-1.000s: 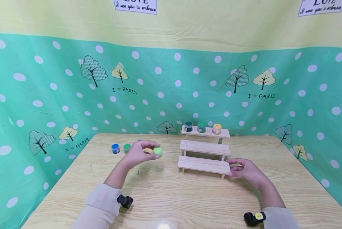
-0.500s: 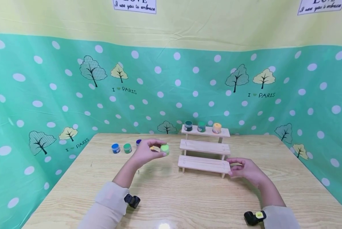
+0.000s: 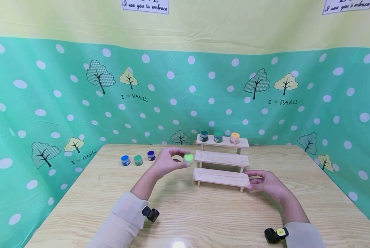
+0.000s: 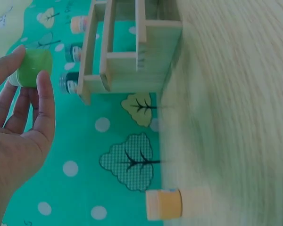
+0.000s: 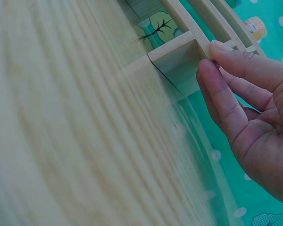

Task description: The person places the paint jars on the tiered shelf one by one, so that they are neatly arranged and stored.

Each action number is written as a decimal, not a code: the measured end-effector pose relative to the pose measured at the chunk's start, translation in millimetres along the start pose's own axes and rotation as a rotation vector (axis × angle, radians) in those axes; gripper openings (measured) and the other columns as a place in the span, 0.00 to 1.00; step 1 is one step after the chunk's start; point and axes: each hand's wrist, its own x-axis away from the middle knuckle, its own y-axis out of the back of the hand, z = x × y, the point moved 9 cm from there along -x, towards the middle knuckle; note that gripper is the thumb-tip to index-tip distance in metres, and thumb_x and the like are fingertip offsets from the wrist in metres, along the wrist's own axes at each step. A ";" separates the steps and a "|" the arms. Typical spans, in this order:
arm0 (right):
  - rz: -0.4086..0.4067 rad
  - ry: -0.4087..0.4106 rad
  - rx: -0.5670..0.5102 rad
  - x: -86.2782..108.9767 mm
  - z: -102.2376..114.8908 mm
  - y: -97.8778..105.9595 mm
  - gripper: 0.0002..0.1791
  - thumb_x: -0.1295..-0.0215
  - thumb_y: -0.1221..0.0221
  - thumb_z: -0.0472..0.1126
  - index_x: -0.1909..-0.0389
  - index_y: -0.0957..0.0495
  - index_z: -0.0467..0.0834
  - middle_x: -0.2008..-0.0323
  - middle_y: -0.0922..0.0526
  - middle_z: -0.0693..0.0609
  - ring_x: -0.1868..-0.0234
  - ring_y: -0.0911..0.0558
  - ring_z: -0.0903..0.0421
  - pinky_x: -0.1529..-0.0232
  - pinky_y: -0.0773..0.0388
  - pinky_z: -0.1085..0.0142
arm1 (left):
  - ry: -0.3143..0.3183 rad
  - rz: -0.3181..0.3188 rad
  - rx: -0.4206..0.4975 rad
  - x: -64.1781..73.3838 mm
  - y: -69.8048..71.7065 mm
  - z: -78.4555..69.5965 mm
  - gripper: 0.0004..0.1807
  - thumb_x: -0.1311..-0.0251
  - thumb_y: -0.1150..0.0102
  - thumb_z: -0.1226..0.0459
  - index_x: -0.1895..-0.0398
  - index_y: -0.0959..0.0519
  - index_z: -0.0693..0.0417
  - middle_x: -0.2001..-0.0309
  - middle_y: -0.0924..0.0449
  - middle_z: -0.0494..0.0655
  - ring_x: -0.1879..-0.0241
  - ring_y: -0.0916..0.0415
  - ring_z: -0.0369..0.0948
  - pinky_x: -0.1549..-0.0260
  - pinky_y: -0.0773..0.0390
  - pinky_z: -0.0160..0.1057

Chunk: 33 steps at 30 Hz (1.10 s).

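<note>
the left hand pinches a small, round, light green paint jar between the thumb and the fingertips; the fingers are opened just as wide as the jar. this jar is in the air, near the left ends of the lower planks of a pale wooden three-step rack, and it looks almost upright. the right hand pinches the right end of the lowest plank, thumb and fingers nearly closed on the thin wood.

on the top plank stand a dark teal jar, a green jar and a yellow-orange jar. on the wooden counter, to the left, are a blue jar, a second green jar and a dark violet jar. an orange jar appears also in the left wrist view; the head view hides it, maybe behind the hand, so its exact place i cannot tell.

for good carrying, i would keep the jar level, its base higher than the plank edges, and the pinch light but firm. the right hand should only steady the rack, without lifting or pulling it.
</note>
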 end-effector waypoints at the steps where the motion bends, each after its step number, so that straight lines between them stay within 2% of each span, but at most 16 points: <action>1: 0.006 0.006 0.001 0.0 0.3 -0.5 0.37 0.47 0.29 0.33 0.37 0.32 0.28 0.48 0.22 0.38 0.58 0.19 0.53 0.58 0.17 0.62 | -0.009 0.006 -0.003 -1.3 -1.9 -2.1 0.22 0.53 0.25 0.68 0.51 0.17 0.56 0.55 0.18 0.47 0.52 0.23 0.47 0.58 0.17 0.39; 9: 0.004 -0.009 -0.005 0.6 -1.2 0.0 0.38 0.48 0.28 0.34 0.37 0.32 0.29 0.49 0.21 0.38 0.58 0.18 0.52 0.57 0.17 0.61 | -0.052 0.048 -0.013 -11.3 -19.9 -18.7 0.22 0.53 0.25 0.68 0.51 0.16 0.55 0.56 0.18 0.46 0.53 0.23 0.49 0.63 0.17 0.40; 14: 0.005 -0.009 -0.004 1.8 0.0 -0.9 0.37 0.47 0.28 0.34 0.36 0.32 0.29 0.49 0.21 0.38 0.58 0.18 0.52 0.57 0.17 0.62 | -0.075 0.075 0.004 -17.9 -32.6 -26.8 0.23 0.53 0.25 0.69 0.50 0.17 0.58 0.55 0.19 0.47 0.54 0.22 0.46 0.60 0.17 0.39; 21: 0.001 -0.016 0.007 2.3 0.8 -1.3 0.38 0.47 0.28 0.35 0.37 0.32 0.29 0.51 0.20 0.40 0.58 0.19 0.52 0.58 0.17 0.63 | -0.097 0.077 -0.006 -25.6 -45.7 -35.6 0.21 0.54 0.25 0.68 0.53 0.15 0.53 0.57 0.19 0.46 0.54 0.23 0.48 0.61 0.16 0.39; 25: 0.000 -0.018 0.011 2.9 1.4 -1.0 0.38 0.48 0.28 0.35 0.37 0.32 0.29 0.53 0.19 0.41 0.58 0.18 0.52 0.57 0.17 0.63 | -0.106 0.072 -0.029 -30.9 -53.6 -38.8 0.20 0.54 0.24 0.68 0.54 0.15 0.51 0.58 0.19 0.43 0.56 0.23 0.43 0.63 0.16 0.37; 30: 0.012 -0.003 0.015 3.1 2.7 -2.3 0.37 0.47 0.29 0.34 0.37 0.32 0.29 0.53 0.19 0.40 0.58 0.18 0.52 0.58 0.17 0.63 | -0.118 0.088 -0.022 -37.3 -65.2 -42.7 0.21 0.54 0.24 0.69 0.53 0.15 0.55 0.58 0.19 0.44 0.56 0.23 0.40 0.62 0.16 0.36; 33: 0.011 -0.006 0.013 2.7 2.2 -2.5 0.37 0.47 0.29 0.34 0.37 0.32 0.29 0.54 0.19 0.41 0.59 0.18 0.53 0.58 0.17 0.63 | -0.116 0.098 -0.053 -39.7 -71.4 -44.7 0.21 0.54 0.24 0.69 0.54 0.15 0.54 0.59 0.18 0.43 0.57 0.23 0.38 0.63 0.16 0.35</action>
